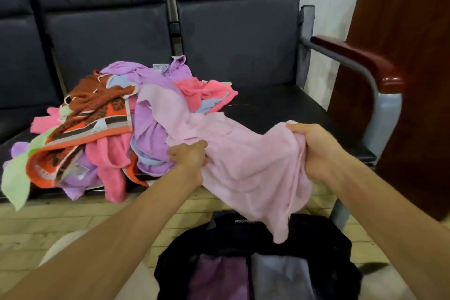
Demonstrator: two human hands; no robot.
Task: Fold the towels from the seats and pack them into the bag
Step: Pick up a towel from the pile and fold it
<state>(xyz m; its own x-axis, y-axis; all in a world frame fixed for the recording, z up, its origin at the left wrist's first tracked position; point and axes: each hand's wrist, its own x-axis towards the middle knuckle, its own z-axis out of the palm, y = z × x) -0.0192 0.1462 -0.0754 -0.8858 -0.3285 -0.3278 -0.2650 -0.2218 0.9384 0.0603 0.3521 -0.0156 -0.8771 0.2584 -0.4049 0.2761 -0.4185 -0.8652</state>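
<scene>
A row of dark padded seats forms a bench, the landmark here. On its seat, left of centre, a large heap of unfolded towels waits, so most of the task appears undone. On the floor in front of the bench, a black bag lies open with what looks like purple and grey cloth already inside. Above the bag, at the bench's front edge, a pale pink towel hangs unfolded, the left hand and right hand each gripping it, held apart.
</scene>
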